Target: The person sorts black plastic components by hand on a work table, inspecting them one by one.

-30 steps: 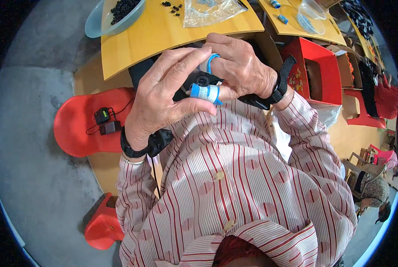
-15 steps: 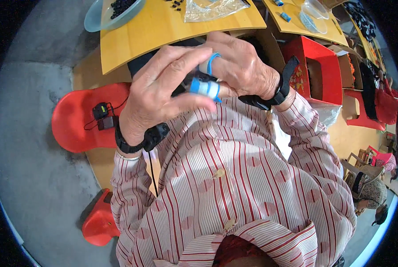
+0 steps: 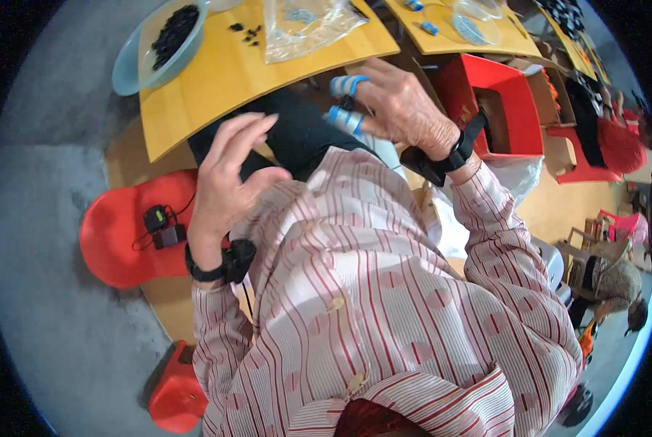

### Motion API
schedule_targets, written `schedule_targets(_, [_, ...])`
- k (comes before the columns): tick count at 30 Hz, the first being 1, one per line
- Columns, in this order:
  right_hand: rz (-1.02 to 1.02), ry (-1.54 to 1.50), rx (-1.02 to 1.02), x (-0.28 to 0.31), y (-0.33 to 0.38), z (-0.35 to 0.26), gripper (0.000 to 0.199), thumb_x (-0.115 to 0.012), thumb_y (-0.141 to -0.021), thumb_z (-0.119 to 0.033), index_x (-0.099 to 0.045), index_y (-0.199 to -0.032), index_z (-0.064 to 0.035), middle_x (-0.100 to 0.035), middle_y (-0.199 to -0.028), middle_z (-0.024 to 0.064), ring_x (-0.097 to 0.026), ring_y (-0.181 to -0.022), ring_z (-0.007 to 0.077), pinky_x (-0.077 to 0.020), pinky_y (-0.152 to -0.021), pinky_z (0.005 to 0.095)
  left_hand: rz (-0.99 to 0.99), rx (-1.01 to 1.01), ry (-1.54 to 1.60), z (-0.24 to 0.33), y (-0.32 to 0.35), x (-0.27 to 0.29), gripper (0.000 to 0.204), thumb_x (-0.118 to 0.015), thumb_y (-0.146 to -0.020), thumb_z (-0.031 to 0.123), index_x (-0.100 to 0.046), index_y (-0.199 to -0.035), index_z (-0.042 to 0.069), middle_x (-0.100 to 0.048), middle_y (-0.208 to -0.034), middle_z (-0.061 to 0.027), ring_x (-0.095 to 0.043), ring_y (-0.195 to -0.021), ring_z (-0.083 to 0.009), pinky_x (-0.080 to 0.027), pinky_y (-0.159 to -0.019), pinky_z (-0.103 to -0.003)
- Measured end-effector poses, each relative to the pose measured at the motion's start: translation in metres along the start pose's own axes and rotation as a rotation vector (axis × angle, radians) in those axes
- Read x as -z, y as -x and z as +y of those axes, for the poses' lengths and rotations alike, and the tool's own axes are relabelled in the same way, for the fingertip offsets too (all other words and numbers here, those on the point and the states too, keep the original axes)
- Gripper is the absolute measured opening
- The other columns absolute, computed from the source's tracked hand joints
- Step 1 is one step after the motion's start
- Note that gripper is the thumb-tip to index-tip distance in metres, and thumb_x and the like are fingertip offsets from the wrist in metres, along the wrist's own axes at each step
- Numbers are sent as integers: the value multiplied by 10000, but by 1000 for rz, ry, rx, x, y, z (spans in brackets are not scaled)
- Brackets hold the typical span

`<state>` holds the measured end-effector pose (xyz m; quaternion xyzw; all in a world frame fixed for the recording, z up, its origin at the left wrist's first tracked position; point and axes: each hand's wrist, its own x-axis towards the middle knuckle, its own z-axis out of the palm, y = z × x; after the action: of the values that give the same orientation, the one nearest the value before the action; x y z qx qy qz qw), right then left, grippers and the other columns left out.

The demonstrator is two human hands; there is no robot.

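Note:
My right hand (image 3: 406,109) is over my lap, just off the yellow table's front edge. Blue-and-white tape wraps its thumb and index finger, and a small black piece (image 3: 346,103) is pinched between those two taped fingers. The piece's exact kind is too small to make out. To the left, my left hand (image 3: 224,175) is held up apart from the right one, fingers stretched out and thumb spread, with nothing in it. Both wrists wear black straps. Several loose black pieces (image 3: 251,35) lie on the table beyond the hands.
On the yellow table (image 3: 216,95) are a pale blue basin (image 3: 125,79) of black pieces and a clear plastic bag (image 3: 297,45). A red box (image 3: 519,109) stands at right. Black devices with cables rest on a red stool (image 3: 115,240) at left. Other people sit far right.
My hands have come apart: the left moved down and left, the right stays up with the black piece. My view has shifted, showing more of the table and basin.

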<state>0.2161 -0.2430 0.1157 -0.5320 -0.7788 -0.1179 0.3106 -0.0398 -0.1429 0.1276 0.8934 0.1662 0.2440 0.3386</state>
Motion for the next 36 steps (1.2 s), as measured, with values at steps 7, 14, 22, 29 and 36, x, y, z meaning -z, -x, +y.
schedule_targets(7, [-243,287,-533,17,94,96,147,-620,-790,-143,-581,-824,-5,-589,-732,157,-587,-718,338,-483,-643,428,-146,195,-42,-29,29,-1,361,-693,-745,49,-612,-1095,23,-609,-917,-124,-600,-827,-240,-484,-755,-324])
schedule_targets(14, [-231,143,-858,-19,148,163,201,-610,-771,-151,-591,-916,-14,-633,-813,214,-614,-792,402,-502,-702,468,-152,219,-66,-28,29,0,365,-705,-740,59,-614,-1092,23,-612,-918,-122,-606,-816,-232,-490,-737,-323])
schedule_targets(22, [-263,113,-729,-38,171,141,188,-575,-789,-120,-582,-947,-20,-619,-855,220,-591,-845,409,-480,-716,488,-156,202,-5,-42,9,6,274,-698,-765,77,-627,-1019,0,-610,-856,-127,-612,-763,-234,-479,-677,-312])
schedule_targets(29, [-384,-36,-463,-53,84,85,232,-614,-759,-82,-609,-990,-59,-611,-860,162,-594,-834,352,-509,-710,419,-62,366,3,-91,-48,13,196,-640,-837,160,-655,-944,-4,-678,-810,-124,-659,-747,-178,-500,-678,-290])
schedule_targets(36, [-410,-201,-246,-81,42,42,348,-587,-642,-11,-610,-989,-39,-568,-835,136,-573,-808,329,-510,-700,411,99,393,-91,-157,-104,3,212,-668,-821,215,-658,-884,13,-680,-799,-136,-670,-747,-226,-510,-682,-315])
